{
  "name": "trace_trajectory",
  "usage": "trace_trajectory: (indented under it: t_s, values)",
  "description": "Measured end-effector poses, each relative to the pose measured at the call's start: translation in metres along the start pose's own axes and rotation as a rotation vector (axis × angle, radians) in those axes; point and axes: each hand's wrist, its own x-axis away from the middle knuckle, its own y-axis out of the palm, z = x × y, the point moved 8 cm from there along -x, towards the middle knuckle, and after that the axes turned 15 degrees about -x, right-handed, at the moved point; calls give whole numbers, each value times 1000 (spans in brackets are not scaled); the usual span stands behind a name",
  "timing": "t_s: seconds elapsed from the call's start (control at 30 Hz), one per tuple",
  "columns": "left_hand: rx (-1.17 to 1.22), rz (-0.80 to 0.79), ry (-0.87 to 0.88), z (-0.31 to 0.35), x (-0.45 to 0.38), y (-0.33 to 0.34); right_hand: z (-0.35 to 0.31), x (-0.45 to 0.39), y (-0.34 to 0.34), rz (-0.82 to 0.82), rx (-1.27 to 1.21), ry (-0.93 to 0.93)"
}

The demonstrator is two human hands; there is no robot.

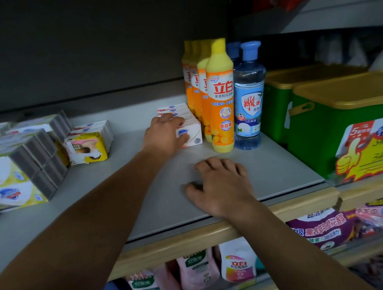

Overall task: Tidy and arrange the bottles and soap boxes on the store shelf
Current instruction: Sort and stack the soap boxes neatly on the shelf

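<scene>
Head view: soap boxes (188,131) are gripped by the left hand (163,133); right hand (222,185) rests flat, fingers spread, on the shelf (282,166); squaring against the bottles (220,94) seems next

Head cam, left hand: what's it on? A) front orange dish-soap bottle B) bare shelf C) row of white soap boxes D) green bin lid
C: the left hand grips the front of the row of white soap boxes, just left of the orange bottles; the right hand lies flat on the shelf.
</scene>
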Motion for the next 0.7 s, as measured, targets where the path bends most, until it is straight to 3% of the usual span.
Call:
trace_trajectory:
  t_s: [0.2,0.33,0.5,0.6,0.7]
  values:
    - [140,39,7,-34,53,-32,-1,0,-2,-1,-5,26]
    - [132,-59,73,-64,119,-36,-2,-3,-3,-6,45,91]
    - [131,-165,21,-124,190,-53,-24,-14,2,64,155,180]
    - [132,-166,-32,-162,219,-62,-59,-25,11,95,115,23]
    - [94,-140,-53,-189,238,-64,-102,-41,29,26,-94,-135]
